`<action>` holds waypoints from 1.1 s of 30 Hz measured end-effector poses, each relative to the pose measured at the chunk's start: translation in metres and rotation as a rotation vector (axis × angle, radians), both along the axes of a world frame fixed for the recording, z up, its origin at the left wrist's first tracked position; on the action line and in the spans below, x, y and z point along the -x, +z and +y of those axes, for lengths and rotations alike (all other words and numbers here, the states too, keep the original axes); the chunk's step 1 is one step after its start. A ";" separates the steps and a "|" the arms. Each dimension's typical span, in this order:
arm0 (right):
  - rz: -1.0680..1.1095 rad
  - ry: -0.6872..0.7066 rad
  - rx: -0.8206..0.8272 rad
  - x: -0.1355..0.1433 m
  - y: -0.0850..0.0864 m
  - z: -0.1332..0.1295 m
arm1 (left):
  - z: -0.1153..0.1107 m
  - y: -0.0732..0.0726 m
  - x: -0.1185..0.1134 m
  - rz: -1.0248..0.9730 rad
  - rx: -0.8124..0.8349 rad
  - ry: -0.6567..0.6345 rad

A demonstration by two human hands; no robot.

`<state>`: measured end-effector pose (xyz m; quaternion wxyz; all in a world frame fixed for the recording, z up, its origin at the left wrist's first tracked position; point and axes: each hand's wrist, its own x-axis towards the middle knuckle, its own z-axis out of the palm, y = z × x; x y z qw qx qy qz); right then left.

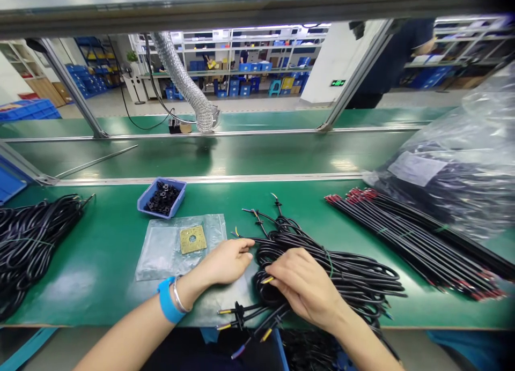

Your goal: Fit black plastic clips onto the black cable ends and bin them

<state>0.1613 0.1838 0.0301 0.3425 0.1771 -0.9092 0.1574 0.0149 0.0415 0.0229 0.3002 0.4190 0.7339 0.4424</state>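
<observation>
Head cam view: R hand [303, 285] was closed in a pinch, thumb & fingertips on a yellow-tipped wire end [268, 280], over the near L part of a big coiled bundle of round black cables [354, 269]. L hand [229, 261] was partly open, fingers stretched fwd, thumb apart from them, fingertips just beside the bundle's L edge; couldn't tell if it touched a cable. L wrist wore a bright blue band [169, 302].

Bundle lay on the glossy green counter [100, 269], R of ctr, near the front edge, w/ a thin green tie [330, 261] round it. Stripped ends stuck out far & near; 2 near ends w/ yellow tips ran by a small black plastic clip [240, 316].

L of bundle: flat clear plastic bag [156, 253] & a yellowish square plate w/ a round hole [199, 244], in or on it, couldn't tell. Behind: blue-purple plastic bin [178, 199] of small black parts [164, 198]. Far L: 2nd black cable coil [36, 242]. R side: straight black cables w/ red ends [418, 247], next to a big clear plastic sack [478, 167]. Ribbed silver duct [177, 73] hung above. Back R: co-worker in dark clothes [386, 65].
</observation>
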 end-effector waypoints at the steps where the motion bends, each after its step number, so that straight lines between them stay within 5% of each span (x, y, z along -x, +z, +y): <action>1: -0.015 -0.006 -0.004 0.000 -0.002 -0.002 | 0.002 -0.003 0.001 -0.004 -0.002 0.007; 5: -0.104 -0.086 -0.029 0.005 -0.006 -0.008 | -0.005 -0.003 -0.002 -0.014 -0.005 0.010; 11: -0.176 -0.103 0.027 0.014 -0.008 -0.008 | -0.029 0.018 -0.013 -0.003 -0.027 -0.008; 14: -0.160 -0.090 0.017 0.016 -0.012 -0.006 | -0.030 0.020 -0.014 0.359 -0.057 0.004; 18: -0.142 -0.087 0.004 0.015 -0.015 -0.005 | -0.028 0.019 -0.017 0.985 0.018 -0.143; 21: -0.156 -0.067 0.001 0.014 -0.013 -0.004 | -0.029 0.026 -0.010 1.051 0.056 -0.262; 24: -0.157 -0.048 0.026 0.014 -0.012 -0.002 | -0.033 0.039 0.026 0.936 0.108 -0.122; 28: -0.138 -0.059 0.052 0.014 -0.014 -0.002 | -0.048 0.053 0.117 0.979 0.242 0.351; 30: -0.131 -0.069 0.051 0.014 -0.015 -0.003 | -0.058 0.052 0.160 0.993 0.310 0.523; 33: -0.126 -0.077 0.047 0.013 -0.015 -0.004 | -0.071 0.043 0.199 0.998 0.366 0.610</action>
